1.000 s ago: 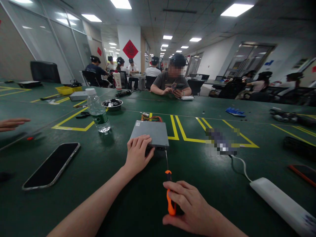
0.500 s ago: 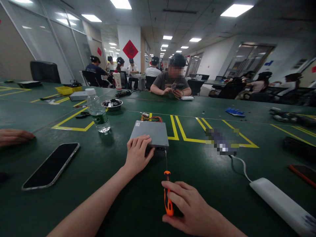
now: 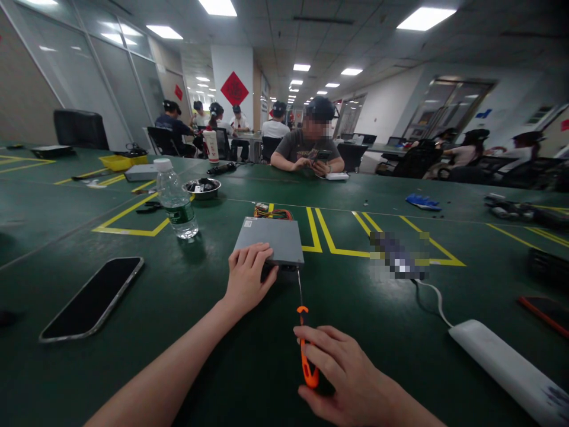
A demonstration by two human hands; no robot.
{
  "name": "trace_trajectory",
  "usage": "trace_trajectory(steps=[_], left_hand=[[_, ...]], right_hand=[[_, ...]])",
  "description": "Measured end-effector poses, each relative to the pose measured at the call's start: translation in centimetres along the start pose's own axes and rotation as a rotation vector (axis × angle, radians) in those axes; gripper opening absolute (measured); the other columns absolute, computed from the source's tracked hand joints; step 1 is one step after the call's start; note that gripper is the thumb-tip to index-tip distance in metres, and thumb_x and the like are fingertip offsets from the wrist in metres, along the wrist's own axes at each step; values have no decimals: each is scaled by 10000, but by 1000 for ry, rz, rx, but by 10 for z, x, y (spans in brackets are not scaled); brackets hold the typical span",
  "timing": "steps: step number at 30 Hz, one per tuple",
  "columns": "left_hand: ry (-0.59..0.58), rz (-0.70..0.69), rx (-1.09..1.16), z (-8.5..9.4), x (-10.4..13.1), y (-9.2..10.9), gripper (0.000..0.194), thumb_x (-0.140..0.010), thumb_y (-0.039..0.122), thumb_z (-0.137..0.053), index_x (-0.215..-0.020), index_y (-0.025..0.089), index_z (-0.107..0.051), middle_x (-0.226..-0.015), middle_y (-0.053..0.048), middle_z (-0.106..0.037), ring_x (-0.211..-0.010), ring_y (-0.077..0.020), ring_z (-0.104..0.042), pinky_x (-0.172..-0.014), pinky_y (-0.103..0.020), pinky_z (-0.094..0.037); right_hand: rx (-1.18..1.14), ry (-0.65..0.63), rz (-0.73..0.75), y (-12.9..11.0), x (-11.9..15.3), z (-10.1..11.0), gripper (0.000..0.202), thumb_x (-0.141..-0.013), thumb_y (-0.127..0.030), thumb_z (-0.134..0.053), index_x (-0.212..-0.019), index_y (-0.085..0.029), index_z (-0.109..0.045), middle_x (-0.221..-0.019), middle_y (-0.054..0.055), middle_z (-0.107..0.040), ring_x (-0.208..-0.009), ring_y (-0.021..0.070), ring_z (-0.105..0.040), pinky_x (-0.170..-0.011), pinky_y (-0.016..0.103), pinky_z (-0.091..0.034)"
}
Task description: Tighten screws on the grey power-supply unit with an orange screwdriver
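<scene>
Two bare hands are working over a green worktop [image 3: 377, 338]. The left hand [image 3: 248, 279] is lying spread over the near left part of a grey metal box [image 3: 282, 237], its thumb bending along the near side. The right hand [image 3: 355, 370] is pinching a screwdriver [image 3: 310, 375] loosely by its orange handle, the shaft pointing at the box near its near right corner. Whether the tip is seating in anything is too small to tell. The box is sitting well short of the worktop's far edge, with coloured wires [image 3: 281, 213] bunching behind it. Slipping seems the main risk: if the tip is catching poorly or the shaft is leaning, it could be skidding across the metal. Weak pressure from the left hand could be letting the box swivel.
</scene>
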State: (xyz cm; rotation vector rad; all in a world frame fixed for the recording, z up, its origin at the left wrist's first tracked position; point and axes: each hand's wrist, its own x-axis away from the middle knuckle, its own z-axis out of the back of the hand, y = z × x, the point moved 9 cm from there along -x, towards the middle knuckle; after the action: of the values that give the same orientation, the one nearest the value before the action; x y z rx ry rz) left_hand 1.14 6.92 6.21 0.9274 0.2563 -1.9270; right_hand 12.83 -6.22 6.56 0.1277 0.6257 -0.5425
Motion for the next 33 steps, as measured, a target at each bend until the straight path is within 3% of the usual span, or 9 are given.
trace_trajectory(steps=[4,7,11,14,17,20,24,30,33], left_hand=[[1,4,3,0,0,-1,263,-823,302,-518,-1078,240,-505,-1180,-52,-584,-1105,-228,-493,-902,-411,-296],[-2,6,1,0,0,-1,263,-820,301,-523,-1075,240,-507,-1181,-53,-583,-1103,-228,-494,-900,-411,-297],[-1,1,-2,-1,0,-1,260,-822,304,-518,-1074,242,-507,-1179,-56,-583,-1102,-230,-496,-898,-411,-297],[-1,1,-8,-1,0,-1,256,-824,304,-514,-1072,242,-505,-1180,-54,-582,-1107,-228,-493,-899,-408,-297],[-5,0,-13,-2,1,-1,259,-825,304,-516,-1075,239,-501,-1178,-53,-583,-1108,-227,-492,-906,-408,-291],[-2,-5,-10,-2,1,0,263,-824,305,-521,-1077,235,-499,-1177,-48,-583,-1109,-221,-491,-911,-402,-290],[1,-3,-9,-1,1,-1,263,-822,307,-523,-1075,235,-503,-1181,-45,-581,-1109,-222,-491,-910,-400,-292],[1,-1,-3,-1,1,0,257,-822,300,-521,-1070,236,-507,-1184,-49,-581,-1109,-225,-492,-906,-403,-292],[6,0,-1,-1,1,-1,257,-822,302,-521,-1071,237,-509,-1183,-53,-582,-1108,-227,-493,-905,-405,-293]], right_hand=[[48,-73,39,-6,-5,-4,279,-930,-275,-344,-1082,-138,-535,-1031,162,-639,-793,197,-640,-666,337,-504],[49,20,62,-8,-3,1,225,-928,-283,-399,-1008,-120,-534,-1004,158,-651,-730,172,-641,-677,323,-498],[25,69,6,-3,0,3,266,-936,-368,-411,-974,-121,-501,-991,151,-659,-843,180,-639,-747,313,-492],[4,-32,-24,-1,-1,-4,337,-945,-407,-355,-1046,-124,-507,-1032,148,-643,-896,195,-627,-749,324,-497],[23,-131,-4,-4,-1,-12,294,-943,-323,-353,-1127,-158,-512,-1076,140,-624,-871,195,-629,-742,349,-500],[46,-48,31,-6,0,-8,233,-929,-303,-417,-1048,-144,-538,-1025,148,-640,-823,180,-635,-727,336,-499],[18,39,29,-3,3,-5,227,-913,-325,-468,-997,-118,-511,-1018,162,-641,-912,182,-620,-760,313,-493],[18,-140,-7,-2,-1,-16,306,-923,-333,-393,-1133,-144,-511,-1081,153,-618,-896,208,-622,-742,350,-506],[48,-93,28,-5,-2,-13,286,-936,-335,-382,-1066,-139,-548,-1040,157,-634,-851,201,-631,-719,350,-507]])
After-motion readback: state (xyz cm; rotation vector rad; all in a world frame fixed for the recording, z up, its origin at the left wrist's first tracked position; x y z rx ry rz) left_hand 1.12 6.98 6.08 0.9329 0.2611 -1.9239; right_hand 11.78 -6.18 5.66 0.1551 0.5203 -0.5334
